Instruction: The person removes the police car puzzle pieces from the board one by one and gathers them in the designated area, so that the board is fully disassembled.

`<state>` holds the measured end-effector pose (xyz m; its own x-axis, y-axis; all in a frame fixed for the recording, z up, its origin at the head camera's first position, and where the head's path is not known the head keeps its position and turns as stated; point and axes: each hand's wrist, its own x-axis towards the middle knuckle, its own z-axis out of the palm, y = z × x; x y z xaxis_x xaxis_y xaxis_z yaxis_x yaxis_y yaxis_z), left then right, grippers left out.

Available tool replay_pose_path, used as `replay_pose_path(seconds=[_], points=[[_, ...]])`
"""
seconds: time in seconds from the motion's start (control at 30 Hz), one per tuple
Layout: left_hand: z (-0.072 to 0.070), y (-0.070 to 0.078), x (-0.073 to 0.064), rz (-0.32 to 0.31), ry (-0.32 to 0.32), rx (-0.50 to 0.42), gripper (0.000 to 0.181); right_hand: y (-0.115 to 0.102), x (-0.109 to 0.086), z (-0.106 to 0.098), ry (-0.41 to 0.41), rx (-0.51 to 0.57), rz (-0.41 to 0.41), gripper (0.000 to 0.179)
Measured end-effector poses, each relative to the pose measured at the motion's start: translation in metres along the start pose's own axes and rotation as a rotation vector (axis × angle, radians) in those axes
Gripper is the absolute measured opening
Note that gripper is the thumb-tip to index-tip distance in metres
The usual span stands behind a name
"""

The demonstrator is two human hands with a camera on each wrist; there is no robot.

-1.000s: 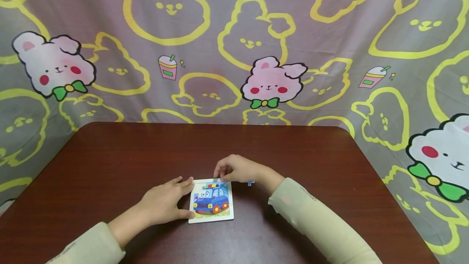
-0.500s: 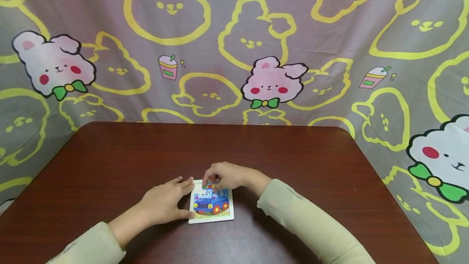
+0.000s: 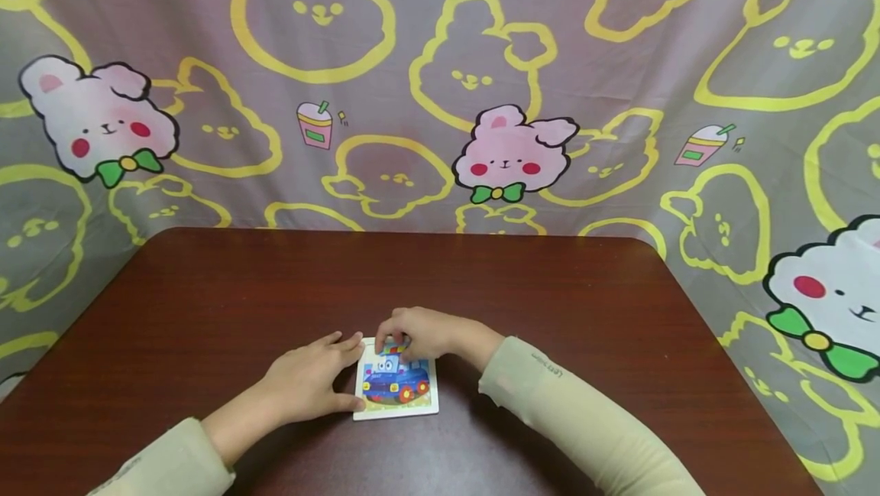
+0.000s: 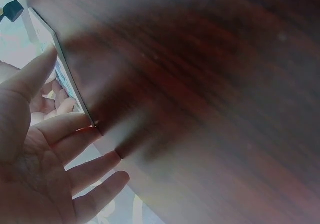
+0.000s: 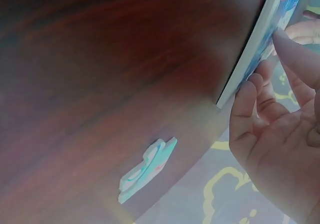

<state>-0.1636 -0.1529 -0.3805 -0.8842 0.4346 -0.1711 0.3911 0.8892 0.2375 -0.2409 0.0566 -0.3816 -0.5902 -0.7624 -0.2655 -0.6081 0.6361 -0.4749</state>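
A square jigsaw puzzle (image 3: pixel 395 389) with a blue cartoon car in a white frame lies flat on the table. My left hand (image 3: pixel 302 377) rests at its left side, thumb near the lower left corner and index finger near the upper left, fingers straight. Over the puzzle's top part, my right hand (image 3: pixel 426 332) bends down, thumb and index finger on either side of a puzzle piece (image 3: pixel 393 348) with coloured lights. Whether that piece is raised cannot be told. In the right wrist view, a loose teal and white puzzle piece (image 5: pixel 147 170) lies on the table, apart from the frame.
The dark reddish-brown table (image 3: pixel 275 290) has rounded far corners. A grey curtain (image 3: pixel 406 98) with yellow outlines and rabbit faces hangs behind it and on both sides.
My right hand has moved left and slightly nearer, from the puzzle's top right edge onto the coloured lights, then nearly stopped. The loose piece has gone out of sight in the head view. My left hand stays put.
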Motion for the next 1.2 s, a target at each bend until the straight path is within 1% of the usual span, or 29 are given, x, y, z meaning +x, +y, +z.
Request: replay_pose_path(seconds=[0.13,0.27,0.53,0.7,0.9,0.97,1.07,1.2], points=[[0.000,0.000,0.000,0.000,0.001,0.000,0.086,-0.001,0.001,-0.001,-0.012,-0.021,-0.002,0.032],[0.000,0.000,0.000,-0.001,0.000,0.000,0.085,-0.002,0.002,-0.001,-0.028,-0.020,0.004,0.032],[0.000,0.000,0.000,0.012,0.006,-0.005,0.083,-0.001,0.001,-0.001,-0.031,0.012,-0.018,0.032],[0.001,0.001,-0.001,0.013,0.008,-0.007,0.083,0.000,-0.001,0.001,-0.015,0.021,-0.023,0.033],[0.001,0.001,-0.002,-0.004,-0.011,-0.024,0.084,0.003,-0.002,0.003,0.020,0.091,0.020,0.040],[0.002,0.001,-0.002,-0.016,-0.022,-0.029,0.084,0.005,-0.002,0.004,0.027,0.111,0.024,0.037],[0.002,0.000,-0.003,-0.025,-0.030,-0.031,0.085,0.007,-0.002,0.004,0.041,0.123,0.006,0.029],[0.000,0.000,-0.001,-0.013,-0.015,-0.028,0.084,0.009,-0.002,0.001,0.066,0.146,-0.024,0.020]])
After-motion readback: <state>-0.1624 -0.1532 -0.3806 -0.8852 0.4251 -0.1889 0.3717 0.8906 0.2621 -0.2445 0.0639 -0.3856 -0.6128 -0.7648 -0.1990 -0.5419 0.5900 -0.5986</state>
